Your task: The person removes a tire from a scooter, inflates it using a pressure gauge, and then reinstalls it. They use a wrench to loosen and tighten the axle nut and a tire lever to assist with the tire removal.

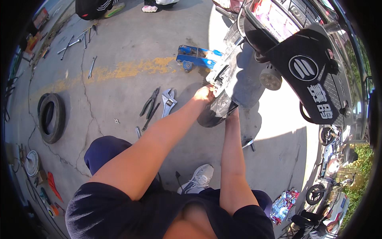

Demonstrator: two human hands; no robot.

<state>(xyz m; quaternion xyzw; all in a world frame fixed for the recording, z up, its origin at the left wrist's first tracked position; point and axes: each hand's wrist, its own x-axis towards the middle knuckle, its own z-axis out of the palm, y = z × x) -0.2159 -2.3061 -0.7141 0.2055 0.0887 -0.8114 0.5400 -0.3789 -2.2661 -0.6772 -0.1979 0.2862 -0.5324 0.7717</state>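
Note:
Both my arms reach to the rear of a scooter. My left hand is closed against the left side of a dusty wheel area, beside a black mudguard. What its fingers hold there is too small to make out. On the mudguard's other side is my right hand, its fingers hidden behind the black part. A blue floor jack stands by the scooter, just beyond my left hand. To the left of my left forearm lie an adjustable wrench and black-handled pliers.
Two black tires stand on the concrete at left. Several wrenches lie further off. A tool is on the ground right of my right forearm. Plastic bottles are heaped at lower right. Other people's shoes show at the top.

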